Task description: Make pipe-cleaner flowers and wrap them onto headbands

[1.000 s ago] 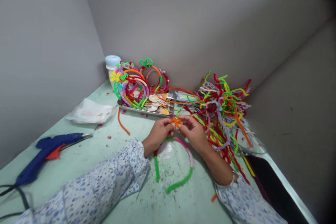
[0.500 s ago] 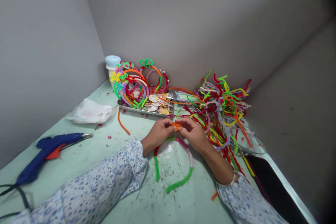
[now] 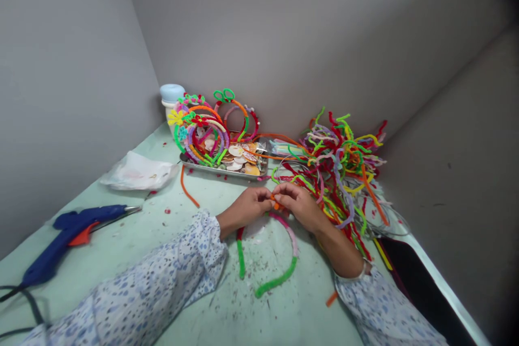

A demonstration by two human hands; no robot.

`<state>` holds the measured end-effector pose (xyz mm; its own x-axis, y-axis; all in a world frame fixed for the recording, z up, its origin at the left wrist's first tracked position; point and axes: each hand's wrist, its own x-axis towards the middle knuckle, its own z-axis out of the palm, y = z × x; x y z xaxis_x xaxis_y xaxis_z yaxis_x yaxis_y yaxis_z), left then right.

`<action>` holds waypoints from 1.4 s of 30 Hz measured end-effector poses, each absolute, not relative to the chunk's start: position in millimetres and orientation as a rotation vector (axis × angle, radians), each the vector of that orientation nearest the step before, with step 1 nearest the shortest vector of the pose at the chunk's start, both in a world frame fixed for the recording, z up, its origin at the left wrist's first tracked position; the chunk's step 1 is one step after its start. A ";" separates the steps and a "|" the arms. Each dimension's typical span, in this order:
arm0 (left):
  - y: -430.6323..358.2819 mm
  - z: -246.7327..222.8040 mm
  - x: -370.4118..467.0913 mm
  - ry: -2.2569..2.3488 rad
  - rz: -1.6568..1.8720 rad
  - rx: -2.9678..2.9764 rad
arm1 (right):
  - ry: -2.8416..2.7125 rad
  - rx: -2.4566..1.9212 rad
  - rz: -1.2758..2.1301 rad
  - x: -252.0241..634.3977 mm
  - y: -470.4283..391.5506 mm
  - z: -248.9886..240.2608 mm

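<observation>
Blue glue gun (image 3: 60,240) (orange trigger)

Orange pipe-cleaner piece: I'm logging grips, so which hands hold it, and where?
Both. The left hand and right hand pinch the small orange pipe-cleaner piece between their fingertips, one from each side, above the wrapped headband.

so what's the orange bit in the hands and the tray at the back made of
Small orange fuzzy piece, pinched between left hand and right hand: likely chenille pipe cleaner, with matte fuzz like the loose stems nearby. Flat silver tray: probably metal, judging by its shiny grey rim.
</observation>
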<state>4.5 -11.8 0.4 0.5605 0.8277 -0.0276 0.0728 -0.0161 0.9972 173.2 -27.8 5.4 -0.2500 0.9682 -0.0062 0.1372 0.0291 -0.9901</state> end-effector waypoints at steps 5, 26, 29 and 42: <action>-11.8 1.7 4.3 0.807 0.695 1.432 | -1.492 -1.171 1.339 175.3 -27.1 8.3; -8.2 -3.1 3.0 0.849 0.608 1.471 | -1.692 -1.178 1.279 176.2 -27.7 10.9; -8.2 -3.5 3.5 0.852 0.616 1.455 | -1.735 -1.165 1.233 176.3 -28.6 10.9; -11.6 4.0 8.4 0.877 0.842 1.226 | -1.429 -1.089 1.241 171.4 -24.6 -4.0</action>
<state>8.4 -11.6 4.0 0.4277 0.8982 -0.1017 -0.0649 0.1427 0.9876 171.4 -24.6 -4.0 -0.1839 0.9789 0.0888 0.0491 0.0993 -0.9938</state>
